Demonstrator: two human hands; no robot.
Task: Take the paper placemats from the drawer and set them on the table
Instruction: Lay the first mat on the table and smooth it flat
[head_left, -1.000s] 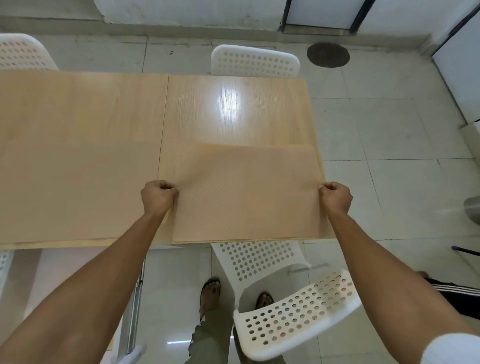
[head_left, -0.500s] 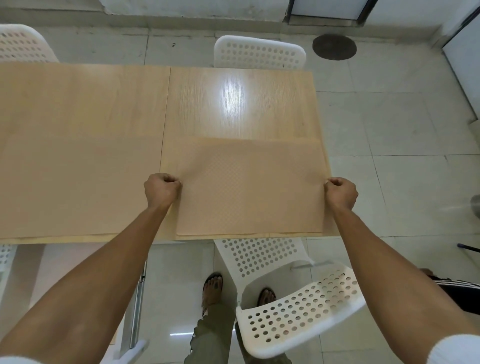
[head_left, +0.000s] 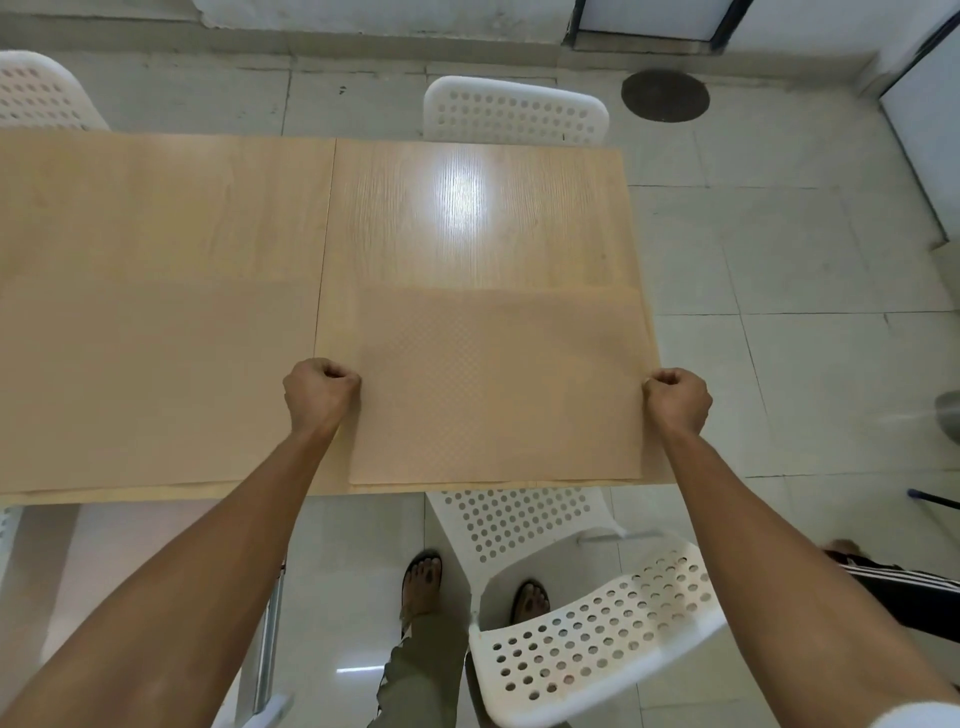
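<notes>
Paper placemat (head_left: 498, 384) pinched at both side edges by closed grips.

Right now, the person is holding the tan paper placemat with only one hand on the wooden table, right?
Not quite. The head view shows both hands gripping it: the left hand at the tan paper placemat's left edge, the right hand at its right edge, on the light wooden table.

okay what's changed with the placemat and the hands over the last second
The placemat slid a little toward the table's right edge and squared up with the near edge. Both the left hand and right hand kept their pinch on its sides. The other placemat stayed put.
</notes>
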